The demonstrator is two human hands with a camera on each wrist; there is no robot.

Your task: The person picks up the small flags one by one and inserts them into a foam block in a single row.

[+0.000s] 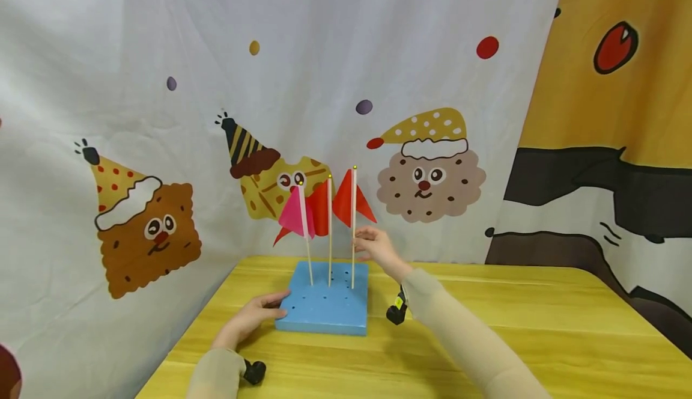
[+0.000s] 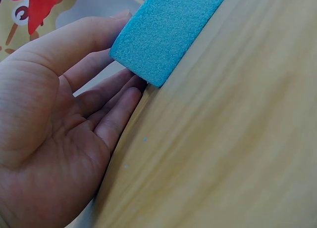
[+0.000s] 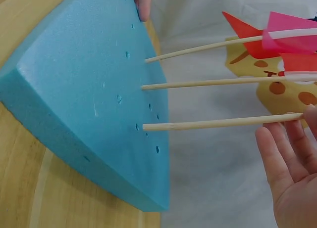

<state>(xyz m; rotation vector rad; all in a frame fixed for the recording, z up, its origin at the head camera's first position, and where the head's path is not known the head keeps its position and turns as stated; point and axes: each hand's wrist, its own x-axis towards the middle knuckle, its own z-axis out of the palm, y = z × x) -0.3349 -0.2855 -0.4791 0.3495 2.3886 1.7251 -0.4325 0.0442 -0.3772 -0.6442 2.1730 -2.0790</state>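
A blue foam block with several small holes lies flat on the table. My left hand holds its left edge, thumb over the top and fingers along the side; the left wrist view shows the block's corner between them. A pink flag and a red flag stand on wooden sticks in the block. My right hand pinches the stick of another red flag, to their right. That stick's cut lower end shows at the block's surface; whether it touches, I cannot tell.
The wooden table stretches to the right of the block. A cloth backdrop with printed cartoon biscuits hangs right behind the table. Black wrist devices sit at both wrists.
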